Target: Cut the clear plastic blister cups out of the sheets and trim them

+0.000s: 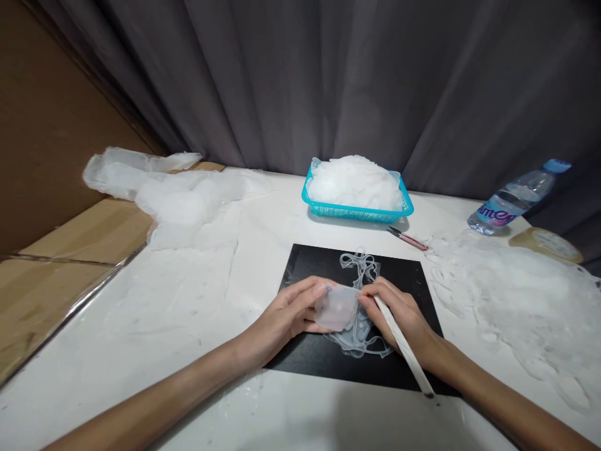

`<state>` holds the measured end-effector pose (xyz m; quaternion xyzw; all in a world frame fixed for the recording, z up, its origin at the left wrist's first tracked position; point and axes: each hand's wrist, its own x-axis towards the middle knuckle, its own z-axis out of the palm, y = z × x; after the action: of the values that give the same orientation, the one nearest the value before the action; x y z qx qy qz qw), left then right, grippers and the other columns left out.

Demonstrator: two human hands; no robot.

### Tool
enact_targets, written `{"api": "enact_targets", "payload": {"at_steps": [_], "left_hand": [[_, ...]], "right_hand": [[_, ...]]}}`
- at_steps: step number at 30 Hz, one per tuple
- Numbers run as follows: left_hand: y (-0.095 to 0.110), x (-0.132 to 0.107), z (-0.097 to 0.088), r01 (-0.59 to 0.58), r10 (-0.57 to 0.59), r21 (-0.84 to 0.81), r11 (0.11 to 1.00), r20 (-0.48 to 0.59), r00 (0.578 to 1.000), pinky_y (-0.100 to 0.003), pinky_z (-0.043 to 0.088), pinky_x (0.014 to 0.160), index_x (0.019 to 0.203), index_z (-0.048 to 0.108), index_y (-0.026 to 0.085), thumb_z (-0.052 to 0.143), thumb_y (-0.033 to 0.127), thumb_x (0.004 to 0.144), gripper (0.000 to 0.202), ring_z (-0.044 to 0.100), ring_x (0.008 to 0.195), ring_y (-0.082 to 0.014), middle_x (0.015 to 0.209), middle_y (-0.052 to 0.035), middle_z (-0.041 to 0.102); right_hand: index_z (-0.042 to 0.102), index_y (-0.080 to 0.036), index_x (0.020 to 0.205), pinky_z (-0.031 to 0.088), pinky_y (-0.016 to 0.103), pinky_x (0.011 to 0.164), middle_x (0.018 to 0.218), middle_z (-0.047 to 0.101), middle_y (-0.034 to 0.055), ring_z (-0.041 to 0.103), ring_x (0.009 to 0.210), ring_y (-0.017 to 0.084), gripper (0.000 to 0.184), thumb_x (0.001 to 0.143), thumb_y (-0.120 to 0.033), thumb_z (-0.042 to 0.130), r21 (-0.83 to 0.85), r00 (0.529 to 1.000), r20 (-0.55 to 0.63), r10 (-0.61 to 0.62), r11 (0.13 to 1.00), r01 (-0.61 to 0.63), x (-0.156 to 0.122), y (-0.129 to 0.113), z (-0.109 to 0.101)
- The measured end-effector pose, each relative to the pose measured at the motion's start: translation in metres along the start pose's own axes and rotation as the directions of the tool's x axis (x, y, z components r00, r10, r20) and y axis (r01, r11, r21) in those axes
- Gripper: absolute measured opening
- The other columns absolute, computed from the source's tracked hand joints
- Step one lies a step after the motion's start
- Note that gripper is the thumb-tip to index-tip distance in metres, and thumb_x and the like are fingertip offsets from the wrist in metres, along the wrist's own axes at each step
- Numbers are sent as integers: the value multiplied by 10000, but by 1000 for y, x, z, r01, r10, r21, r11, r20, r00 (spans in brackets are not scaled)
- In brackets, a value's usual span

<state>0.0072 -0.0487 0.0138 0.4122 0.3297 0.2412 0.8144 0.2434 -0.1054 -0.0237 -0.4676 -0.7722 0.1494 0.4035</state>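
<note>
A small translucent whitish sheet piece (339,307) with rounded corners is held up in my left hand (293,307), thumb on top and fingers beneath. My right hand (394,307) is closed on a slim white stick-like tool (404,344), its dark end pointing down and toward me. The right fingertips meet the sheet's right edge; the tool's working tip is hidden there. Under both hands lies a black mat (305,357), with tangled clear trimmed strips (361,341) on it.
Behind the mat stands a blue basket (357,213) heaped with white translucent pieces. Tweezers (407,238) with pinkish handles lie beside it. At right are a water bottle (511,197), a tape roll (547,243) and a pile of clear scraps (526,307). More translucent sheets (178,200) lie left, by cardboard (84,232).
</note>
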Motion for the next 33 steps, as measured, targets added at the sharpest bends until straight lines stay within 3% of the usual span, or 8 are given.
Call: {"api": "enact_targets", "payload": {"at_steps": [5,11,16,26,33], "left_hand": [[-4,0,0,17,-9,150,989,-52,999,-196,550,747,1024,714,174,739,498,928,339,618,753,-98,803,19,619],[-5,2,-3,3,-1,133,991,-16,1000,-260,559,805,1053,686,183,744,462,933,309,662,784,-121,847,-1,706],[-7,4,-4,-17,11,130,991,46,999,-234,525,762,1055,635,170,827,383,870,341,697,750,-122,880,-45,789],[-5,2,-1,27,-10,205,978,-79,997,-278,567,752,975,631,188,761,515,891,362,681,723,-151,800,-7,722],[-4,2,1,37,-26,190,981,-57,998,-296,599,772,997,645,182,760,507,896,359,681,742,-156,803,-17,719]], "right_hand": [[590,-219,1071,456,231,631,810,495,-18,520,654,116,59,1046,-200,540,45,998,55,21,999,-23,-1,-2,0],[584,-204,1063,450,223,628,797,467,-22,526,663,115,60,1025,-171,552,67,997,71,-29,997,24,1,-4,-1],[591,-203,1047,423,239,624,795,472,-19,507,661,119,81,1029,-152,531,70,998,63,-29,997,25,1,-2,-1],[603,-201,1085,438,266,650,837,546,12,540,712,142,152,1052,-154,463,72,997,76,-27,997,21,1,-3,-2],[626,-206,1031,427,256,626,790,520,-14,511,654,120,53,1012,-179,585,148,999,40,10,989,-16,-1,-1,-1]]}}
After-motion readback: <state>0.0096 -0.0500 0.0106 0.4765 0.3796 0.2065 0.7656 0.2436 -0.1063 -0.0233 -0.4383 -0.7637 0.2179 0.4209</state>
